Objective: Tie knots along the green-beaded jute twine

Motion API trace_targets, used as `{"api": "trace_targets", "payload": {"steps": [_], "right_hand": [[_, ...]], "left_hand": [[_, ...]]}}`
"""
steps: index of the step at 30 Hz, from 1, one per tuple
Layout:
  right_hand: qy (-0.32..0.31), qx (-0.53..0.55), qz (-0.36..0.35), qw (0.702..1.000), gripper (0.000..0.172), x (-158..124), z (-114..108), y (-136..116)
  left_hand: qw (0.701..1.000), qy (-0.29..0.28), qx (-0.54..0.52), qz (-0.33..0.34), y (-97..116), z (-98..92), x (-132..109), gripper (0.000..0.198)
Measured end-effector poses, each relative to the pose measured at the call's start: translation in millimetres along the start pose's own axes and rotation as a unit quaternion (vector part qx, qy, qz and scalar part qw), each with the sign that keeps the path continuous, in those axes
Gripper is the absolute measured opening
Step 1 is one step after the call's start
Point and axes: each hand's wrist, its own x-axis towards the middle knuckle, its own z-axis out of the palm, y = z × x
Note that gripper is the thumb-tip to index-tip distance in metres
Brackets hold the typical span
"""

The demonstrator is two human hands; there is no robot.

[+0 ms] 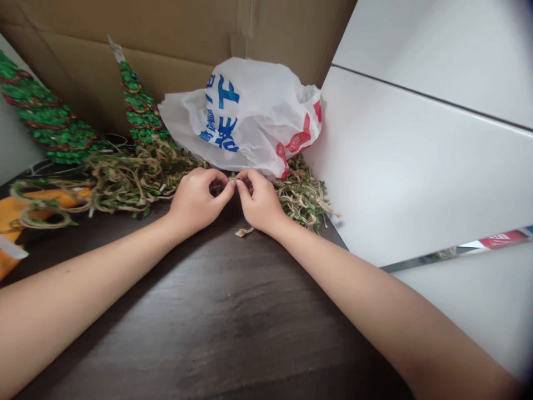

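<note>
Delicately, the left hand (194,200) and the right hand (258,203) meet in a narrow pinch, their fingertips (227,186) closed on a thin strand of a jute-twine garland (137,180) set with small green leaves; the fingers hide exactly how much each hand holds. Working this close to the tips suits such fine fibre, and small, slow movements should keep it from snagging on the tangle behind. The garland lies in loose, knotted loops along the far edge of a dark wood-grain table (208,316), running from an orange object (33,205) past the hands to a white panel (416,161), with a crumpled plastic bag (245,116) just behind. A loose scrap of twine (245,231) lies just below the right hand.
</note>
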Motion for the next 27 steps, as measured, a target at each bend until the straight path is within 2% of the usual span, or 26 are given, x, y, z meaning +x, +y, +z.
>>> {"api": "trace_targets", "payload": {"steps": [3, 8, 14, 20, 27], "right_hand": [[-0.005, -0.009, -0.008, 1.000, 0.012, 0, 0, 0], [0.029, -0.001, 0.028, 0.999, 0.010, 1, 3, 4], [0.064, 0.027, 0.059, 0.996, 0.011, 4, 6, 8], [0.039, 0.051, 0.057, 0.996, 0.012, 5, 7, 10], [0.018, 0.018, -0.003, 1.000, 0.010, 1, 2, 4]], "left_hand": [[1.000, -0.012, 0.013, 0.000, -1, 0.4, 0, 0.017], [0.997, -0.054, 0.009, 0.058, -3, 1.8, 1, 0.015], [0.994, -0.048, -0.038, 0.087, -1, 1.3, 1, 0.017], [0.997, -0.029, -0.060, 0.043, 1, -0.3, 0, 0.014], [0.988, -0.011, -0.149, -0.037, 0, -0.2, 0, 0.025]]}}
